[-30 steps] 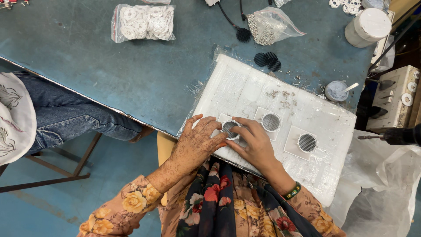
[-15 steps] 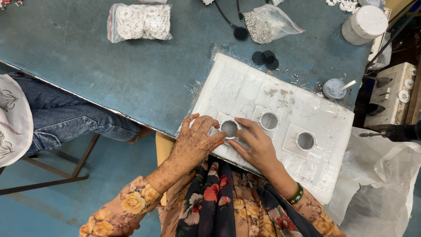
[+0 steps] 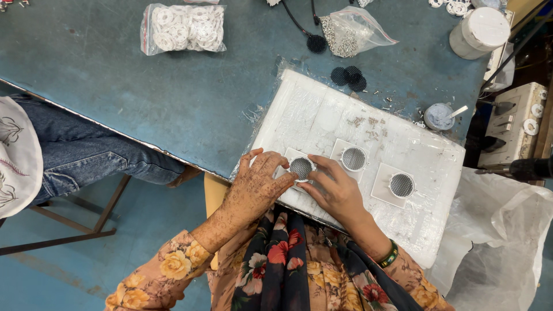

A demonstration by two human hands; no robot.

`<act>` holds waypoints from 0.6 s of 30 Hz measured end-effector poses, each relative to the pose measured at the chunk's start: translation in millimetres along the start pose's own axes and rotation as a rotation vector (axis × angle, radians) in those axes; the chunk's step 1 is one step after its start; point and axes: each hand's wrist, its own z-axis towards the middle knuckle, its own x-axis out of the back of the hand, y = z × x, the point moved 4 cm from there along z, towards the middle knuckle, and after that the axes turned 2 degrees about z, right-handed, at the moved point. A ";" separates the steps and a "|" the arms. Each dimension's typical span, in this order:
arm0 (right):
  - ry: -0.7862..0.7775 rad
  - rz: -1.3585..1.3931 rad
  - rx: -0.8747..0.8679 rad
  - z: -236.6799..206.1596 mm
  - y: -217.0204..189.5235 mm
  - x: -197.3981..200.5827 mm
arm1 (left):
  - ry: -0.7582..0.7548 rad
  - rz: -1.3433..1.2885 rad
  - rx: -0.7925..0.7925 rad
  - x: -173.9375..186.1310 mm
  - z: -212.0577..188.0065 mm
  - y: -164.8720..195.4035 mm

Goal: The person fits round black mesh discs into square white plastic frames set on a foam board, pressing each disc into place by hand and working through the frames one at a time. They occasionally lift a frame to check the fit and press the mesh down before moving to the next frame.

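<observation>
Left hand (image 3: pixel 256 184) and right hand (image 3: pixel 334 190) pinch mesh disc (image 3: pixel 301 167) (board's (image 3: pixel 322 115) near edge).

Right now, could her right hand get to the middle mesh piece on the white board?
Probably yes: the right hand rests beside the middle mesh piece, with only bare white board between them.

clear bag of white rings (image 3: pixel 183 27) – far-left, clear bag of metal bits (image 3: pixel 352 33)

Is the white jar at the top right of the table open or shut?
Shut. The white jar stands on the blue table with its white lid seated flat on top, and nothing of its inside shows.
</observation>
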 end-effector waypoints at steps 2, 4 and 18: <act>-0.001 0.011 -0.010 -0.4 0.9 -0.1 | 0.025 -0.005 -0.009 1.3 -0.9 1.4; 0.008 0.022 -0.008 -0.6 1.3 -0.8 | 0.017 -0.009 -0.007 0.7 -0.7 1.6; 0.024 0.068 -0.026 -0.6 4.3 -1.7 | 0.026 -0.015 -0.009 -2.3 -0.6 0.0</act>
